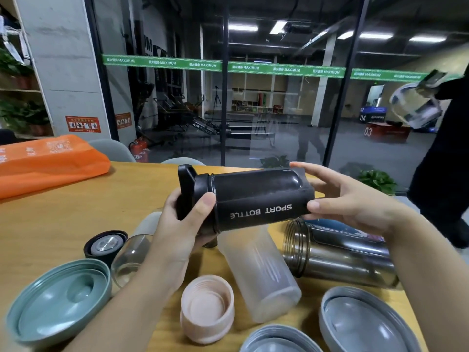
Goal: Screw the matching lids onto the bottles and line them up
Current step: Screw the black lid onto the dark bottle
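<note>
Held off wooden desk (76, 212): black plastic "SPORT BOTTLE" (258, 199), long axis approx level, black lid (189, 191) at its left end w/ left hand (177, 232) fingers curled round lid, right hand (352, 199) fingers gripping base opposite.

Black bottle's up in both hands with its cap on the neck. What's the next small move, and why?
Probably twist the black lid a little further with the left hand while the right hand steadies the black bottle. A thin ring of neck shows between lid and body, so it may not be seated. Then stand it on the table.
</note>
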Action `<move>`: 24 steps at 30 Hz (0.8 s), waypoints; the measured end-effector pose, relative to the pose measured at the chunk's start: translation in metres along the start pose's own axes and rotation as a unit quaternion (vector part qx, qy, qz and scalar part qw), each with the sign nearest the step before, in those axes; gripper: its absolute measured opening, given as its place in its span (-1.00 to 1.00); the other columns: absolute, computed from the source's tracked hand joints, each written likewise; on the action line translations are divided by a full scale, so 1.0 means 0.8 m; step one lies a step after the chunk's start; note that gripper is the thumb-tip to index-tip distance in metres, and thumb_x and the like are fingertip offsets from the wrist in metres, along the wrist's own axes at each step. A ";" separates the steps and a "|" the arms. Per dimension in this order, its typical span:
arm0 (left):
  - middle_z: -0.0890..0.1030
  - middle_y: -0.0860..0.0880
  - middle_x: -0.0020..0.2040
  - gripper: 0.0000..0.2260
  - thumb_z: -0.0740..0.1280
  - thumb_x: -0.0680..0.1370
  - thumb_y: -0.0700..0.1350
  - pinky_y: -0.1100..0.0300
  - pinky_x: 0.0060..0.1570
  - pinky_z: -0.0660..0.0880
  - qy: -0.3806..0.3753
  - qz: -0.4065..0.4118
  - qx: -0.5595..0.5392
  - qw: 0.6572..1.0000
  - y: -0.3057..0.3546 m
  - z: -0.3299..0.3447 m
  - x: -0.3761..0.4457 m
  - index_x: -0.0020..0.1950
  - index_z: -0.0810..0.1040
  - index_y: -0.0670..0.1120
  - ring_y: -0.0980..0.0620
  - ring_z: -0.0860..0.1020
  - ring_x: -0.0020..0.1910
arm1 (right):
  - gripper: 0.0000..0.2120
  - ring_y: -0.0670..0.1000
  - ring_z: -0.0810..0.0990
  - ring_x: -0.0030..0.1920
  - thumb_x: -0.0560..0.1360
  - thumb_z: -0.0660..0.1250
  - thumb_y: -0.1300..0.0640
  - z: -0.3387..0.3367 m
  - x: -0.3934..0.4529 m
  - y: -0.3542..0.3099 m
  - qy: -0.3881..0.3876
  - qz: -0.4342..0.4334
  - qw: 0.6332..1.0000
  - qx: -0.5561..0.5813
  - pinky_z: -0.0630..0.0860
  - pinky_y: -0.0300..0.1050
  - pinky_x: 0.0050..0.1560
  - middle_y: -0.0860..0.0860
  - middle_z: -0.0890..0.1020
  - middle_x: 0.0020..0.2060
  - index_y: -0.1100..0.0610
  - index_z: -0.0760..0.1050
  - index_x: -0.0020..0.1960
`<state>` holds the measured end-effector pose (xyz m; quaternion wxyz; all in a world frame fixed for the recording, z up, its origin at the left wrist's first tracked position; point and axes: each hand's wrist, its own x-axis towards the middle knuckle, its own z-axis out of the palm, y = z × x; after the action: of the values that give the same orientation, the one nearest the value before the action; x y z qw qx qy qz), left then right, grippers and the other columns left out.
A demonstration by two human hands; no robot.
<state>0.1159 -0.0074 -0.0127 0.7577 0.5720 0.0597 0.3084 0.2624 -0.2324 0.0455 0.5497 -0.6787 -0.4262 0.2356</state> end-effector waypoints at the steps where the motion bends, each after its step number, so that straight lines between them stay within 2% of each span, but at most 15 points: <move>1: 0.63 -0.07 0.09 -0.35 0.51 0.13 0.14 0.14 -0.27 0.60 0.001 -0.004 0.001 1.000 -0.001 0.000 0.000 0.16 0.45 0.00 0.15 0.66 -0.16 | -0.18 0.13 0.62 0.15 0.09 0.65 -0.06 0.000 0.001 0.001 0.004 0.006 1.000 -0.001 0.61 -0.07 0.02 0.06 0.61 0.18 -0.19 0.44 0.31; 3: 0.63 -0.08 0.12 -0.37 0.56 0.19 0.13 0.11 -0.25 0.61 0.001 -0.015 0.001 1.000 -0.004 0.000 0.003 0.17 0.45 -0.01 0.13 0.66 -0.12 | -0.14 0.17 0.65 0.07 0.08 0.65 -0.07 0.000 0.002 0.001 0.008 0.016 1.000 0.006 0.62 -0.15 -0.10 0.09 0.63 0.15 -0.11 0.43 0.33; 5: 0.62 -0.08 0.14 -0.40 0.49 0.24 0.10 0.08 -0.23 0.60 0.001 -0.023 0.000 1.000 -0.007 -0.002 0.003 0.22 0.43 -0.02 0.07 0.65 -0.05 | -0.19 0.24 0.67 -0.02 0.12 0.64 -0.05 0.000 0.002 0.002 0.020 0.028 0.999 0.006 0.62 -0.18 -0.20 0.13 0.65 0.08 -0.05 0.42 0.32; 8: 0.61 -0.09 0.17 -0.31 0.49 0.21 0.13 0.05 -0.20 0.61 -0.003 -0.029 0.005 1.000 -0.011 -0.002 0.000 0.28 0.42 -0.04 0.01 0.64 0.03 | -0.54 0.19 0.68 -0.19 0.37 0.42 0.02 0.005 0.000 0.000 0.050 0.039 0.998 -0.021 0.59 -0.20 -0.29 0.08 0.70 -0.09 0.02 0.45 0.25; 11: 0.60 -0.09 0.17 -0.40 0.47 0.27 0.06 0.05 -0.22 0.62 -0.007 -0.022 -0.005 1.000 -0.012 0.000 -0.003 0.26 0.43 -0.04 0.07 0.65 -0.04 | -0.73 0.09 0.61 -0.37 0.51 0.27 -0.06 0.014 -0.002 -0.006 0.062 0.036 0.995 -0.065 0.51 -0.25 -0.42 -0.01 0.68 -0.30 0.12 0.53 0.06; 14: 0.63 -0.06 0.08 -0.37 0.48 0.19 0.09 0.08 -0.23 0.63 -0.016 0.003 -0.002 1.000 -0.010 0.001 -0.005 0.21 0.44 -0.03 0.07 0.66 -0.07 | -0.55 0.07 0.52 -0.47 0.57 0.09 -0.17 0.022 0.002 -0.010 0.102 0.077 0.987 -0.094 0.43 -0.21 -0.48 0.00 0.62 -0.42 0.16 0.56 -0.09; 17: 0.66 0.06 -0.03 -0.49 0.46 0.18 0.09 0.07 -0.15 0.61 -0.019 0.040 0.015 0.999 -0.007 0.002 -0.006 0.10 0.49 0.06 0.05 0.64 -0.03 | -0.32 0.05 0.46 -0.52 0.51 -0.05 -0.34 0.025 0.005 -0.012 0.107 0.136 0.978 -0.113 0.35 -0.21 -0.50 0.10 0.51 -0.46 0.26 0.49 -0.17; 19: 0.67 0.08 -0.03 -0.45 0.46 0.18 0.09 0.08 -0.14 0.60 -0.020 0.048 0.015 0.999 -0.006 0.003 -0.006 0.14 0.47 0.05 0.07 0.64 -0.03 | -0.29 0.05 0.45 -0.53 0.46 -0.07 -0.42 0.024 0.006 -0.012 0.107 0.147 0.977 -0.113 0.33 -0.20 -0.49 0.16 0.46 -0.44 0.22 0.47 -0.10; 21: 0.67 0.08 -0.06 -0.40 0.46 0.17 0.09 0.15 -0.27 0.59 -0.020 0.038 -0.001 0.999 -0.005 0.005 -0.007 0.18 0.46 0.02 0.11 0.66 -0.11 | -0.25 0.05 0.50 -0.48 0.39 -0.02 -0.49 0.020 0.007 -0.010 0.103 0.152 0.977 -0.107 0.38 -0.17 -0.42 0.14 0.47 -0.39 0.18 0.48 -0.05; 23: 0.66 0.05 -0.03 -0.42 0.46 0.17 0.09 0.15 -0.28 0.59 -0.021 0.030 -0.006 0.999 -0.004 0.006 -0.008 0.17 0.48 0.02 0.11 0.66 -0.11 | -0.25 0.04 0.62 -0.33 0.35 0.04 -0.50 0.017 0.007 -0.008 0.095 0.131 0.983 -0.086 0.47 -0.12 -0.30 0.06 0.65 -0.25 0.13 0.55 0.04; 24: 0.66 0.04 -0.03 -0.46 0.46 0.18 0.09 0.12 -0.26 0.60 -0.018 0.026 -0.007 0.999 -0.004 0.007 -0.008 0.14 0.50 0.03 0.11 0.66 -0.11 | -0.31 0.04 0.67 -0.20 0.35 0.10 -0.47 0.016 0.007 -0.008 0.091 0.110 0.987 -0.071 0.52 -0.08 -0.21 0.05 0.69 -0.11 0.05 0.54 0.13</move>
<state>0.1141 -0.0158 -0.0152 0.7545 0.5732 0.0286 0.3182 0.2527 -0.2206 0.0489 0.5076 -0.7772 -0.3131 0.2009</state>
